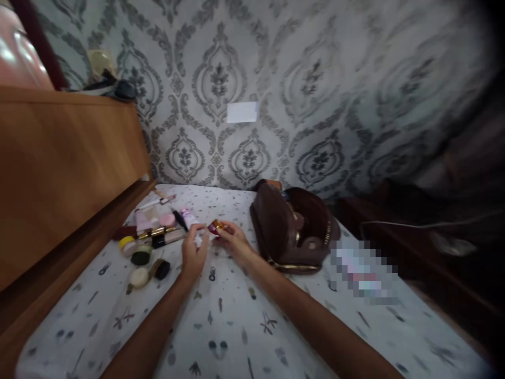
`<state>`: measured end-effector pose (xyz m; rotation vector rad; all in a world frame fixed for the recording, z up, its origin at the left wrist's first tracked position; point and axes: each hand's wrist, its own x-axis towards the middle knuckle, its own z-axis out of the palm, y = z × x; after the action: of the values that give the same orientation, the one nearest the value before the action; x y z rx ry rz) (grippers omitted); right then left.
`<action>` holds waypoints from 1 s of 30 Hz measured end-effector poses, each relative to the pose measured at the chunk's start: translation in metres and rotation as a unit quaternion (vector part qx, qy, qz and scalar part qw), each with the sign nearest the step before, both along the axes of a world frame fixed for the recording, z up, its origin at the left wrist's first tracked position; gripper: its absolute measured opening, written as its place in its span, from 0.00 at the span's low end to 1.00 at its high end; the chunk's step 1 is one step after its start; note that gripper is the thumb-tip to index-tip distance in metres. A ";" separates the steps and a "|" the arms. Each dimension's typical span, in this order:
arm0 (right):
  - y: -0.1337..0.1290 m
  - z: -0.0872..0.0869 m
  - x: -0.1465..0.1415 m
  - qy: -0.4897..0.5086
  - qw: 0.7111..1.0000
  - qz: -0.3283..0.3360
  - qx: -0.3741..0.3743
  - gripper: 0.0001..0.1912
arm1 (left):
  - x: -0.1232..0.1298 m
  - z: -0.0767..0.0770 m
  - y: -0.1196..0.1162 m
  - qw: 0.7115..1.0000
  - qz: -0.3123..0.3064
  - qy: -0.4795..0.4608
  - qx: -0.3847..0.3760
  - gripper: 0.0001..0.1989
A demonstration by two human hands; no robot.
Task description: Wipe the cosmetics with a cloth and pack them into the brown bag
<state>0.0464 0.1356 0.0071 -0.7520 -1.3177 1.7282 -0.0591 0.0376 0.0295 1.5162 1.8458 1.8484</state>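
In my right hand (233, 240) is a small red item with a gold part (215, 227), pinched between the fingers. My left hand (195, 249) is close beside it, fingers curled around something whitish that is too blurred to name. Left of my hands lies a group of cosmetics: a pink round container (167, 219), a yellow-lidded jar (127, 245), a dark green-lidded jar (141, 255), a cream round lid (139, 277) and a black-lidded jar (161, 269). A floral tube (188, 215) lies just behind my left hand. An open brown bag (276, 229) stands to the right.
A patterned white cloth (221, 321) covers the surface. Along the left rises a wooden panel (71, 179) with dark items on top. Patterned wallpaper backs the scene, with a white rectangle (242, 112) on it. A pixelated patch (365, 273) lies at the right.
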 end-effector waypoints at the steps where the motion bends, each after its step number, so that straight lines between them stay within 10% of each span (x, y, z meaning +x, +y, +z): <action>1: -0.011 0.000 0.006 0.011 1.000 0.002 -0.013 0.29 | 0.001 0.000 -0.001 1.000 0.005 -0.020 0.012 0.11; 10: -0.065 -0.010 0.045 0.125 0.987 -0.026 -0.100 0.28 | 0.034 0.003 -0.010 0.980 -0.186 0.054 -0.050 0.16; 19: -0.079 -0.001 0.076 0.246 0.932 0.112 -0.241 0.27 | 0.048 0.012 -0.019 0.973 -0.199 -0.059 -0.105 0.18; 30: -0.075 -0.009 0.071 0.268 0.930 0.051 -0.247 0.25 | 0.051 0.002 -0.013 0.980 -0.169 -0.052 -0.095 0.17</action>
<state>0.1175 0.0602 -0.0021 -0.4220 -0.5600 2.1842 -0.0077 0.0249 0.0316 1.5224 1.5512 1.5216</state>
